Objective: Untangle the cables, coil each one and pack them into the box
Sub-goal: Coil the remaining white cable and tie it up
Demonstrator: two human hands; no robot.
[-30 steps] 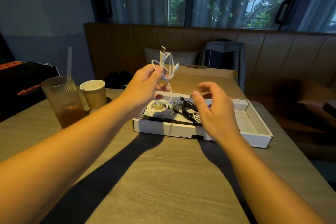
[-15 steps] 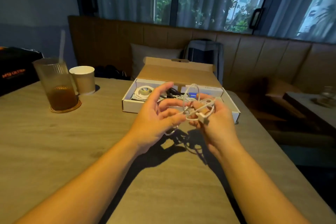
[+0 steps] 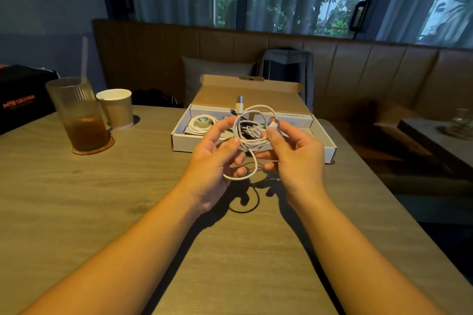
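A tangled white cable (image 3: 252, 133) hangs between both hands, above the table and just in front of the box. My left hand (image 3: 213, 158) pinches its loops with thumb and fingers. My right hand (image 3: 294, 153) grips the bundle near a white plug (image 3: 273, 125); a USB plug (image 3: 239, 104) sticks up at the top. One loop droops below the hands. Behind them lies the open white box (image 3: 327, 140) with its brown lid folded back. Inside at the left rests a coiled white cable (image 3: 202, 124); dark cables show behind the bundle.
At the left stand a ribbed glass of brown drink with a straw (image 3: 79, 115) on a coaster and a paper cup (image 3: 116, 107). A black box (image 3: 20, 100) lies at the far left edge. The wooden table (image 3: 102, 199) spreads near me; a bench seat runs behind.
The cable came down from the raised left hand into both hands in front of the box. Its loops have since spread wider, and the USB plug now points up.
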